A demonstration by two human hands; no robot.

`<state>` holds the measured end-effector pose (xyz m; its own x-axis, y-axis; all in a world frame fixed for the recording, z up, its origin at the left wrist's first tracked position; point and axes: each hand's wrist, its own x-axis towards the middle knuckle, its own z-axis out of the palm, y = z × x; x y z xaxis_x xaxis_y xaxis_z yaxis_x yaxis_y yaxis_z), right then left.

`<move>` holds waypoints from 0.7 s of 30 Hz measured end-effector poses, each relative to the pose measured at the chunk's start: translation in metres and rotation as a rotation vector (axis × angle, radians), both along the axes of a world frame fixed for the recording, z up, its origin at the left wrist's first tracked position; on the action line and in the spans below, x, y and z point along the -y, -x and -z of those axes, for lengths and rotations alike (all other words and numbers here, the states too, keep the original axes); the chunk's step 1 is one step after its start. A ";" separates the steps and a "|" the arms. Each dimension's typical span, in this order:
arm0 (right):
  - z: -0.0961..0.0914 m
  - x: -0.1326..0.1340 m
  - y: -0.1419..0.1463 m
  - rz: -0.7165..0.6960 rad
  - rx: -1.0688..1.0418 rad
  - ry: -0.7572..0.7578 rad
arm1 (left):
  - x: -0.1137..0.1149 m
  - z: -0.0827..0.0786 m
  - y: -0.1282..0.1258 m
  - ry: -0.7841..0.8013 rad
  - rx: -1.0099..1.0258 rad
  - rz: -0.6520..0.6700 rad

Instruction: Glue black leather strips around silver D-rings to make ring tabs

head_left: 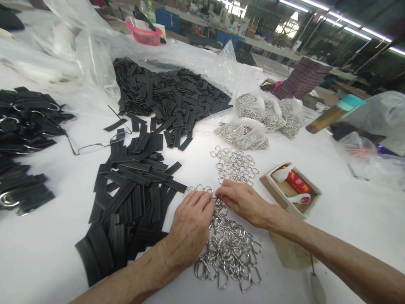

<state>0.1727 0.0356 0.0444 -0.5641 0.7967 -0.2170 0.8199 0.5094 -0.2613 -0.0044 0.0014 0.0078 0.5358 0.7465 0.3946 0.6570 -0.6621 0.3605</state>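
- While both hands rest on the loose D-rings (228, 249), the left hand (190, 228) lies palm down. Its fingers are stretched out and nearly together, tips pressing the rings at the pile's far edge.
- Right hand (243, 202): fingers curled down, tips on the rings right beside the left fingertips. Thumb is hidden, so I can't tell if a ring is pinched.
- The ring pile runs from under the fingertips back toward the wrists. A second ring cluster (236, 164) lies just beyond the right fingertips, with bagged rings (249, 135) further past it.
- Black strips (133, 190) are heaped just left of the left fingers. A bigger strip heap (171, 97) sits on clear plastic well beyond them.
- Progress, my read: the ringed strips (25, 122) stacked far left of the fingers look done. A large stock of bare strips and loose rings is left.
- Small box (275, 192) just right of the right fingers holds a red packet (297, 181); its print is too small to read. No other legible writing or brand.
- Glasses (91, 147) lie on the table (332, 219), beyond and left of the left fingers.
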 end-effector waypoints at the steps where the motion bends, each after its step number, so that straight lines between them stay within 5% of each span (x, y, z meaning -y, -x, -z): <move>1: 0.001 0.000 0.000 0.002 -0.005 0.007 | 0.000 0.000 0.000 0.001 -0.001 0.000; 12: -0.003 0.003 0.007 0.161 0.094 -0.053 | 0.000 0.001 0.001 -0.016 -0.024 0.020; 21: -0.005 0.002 0.009 0.091 0.057 0.005 | -0.001 0.000 0.001 0.042 -0.083 0.029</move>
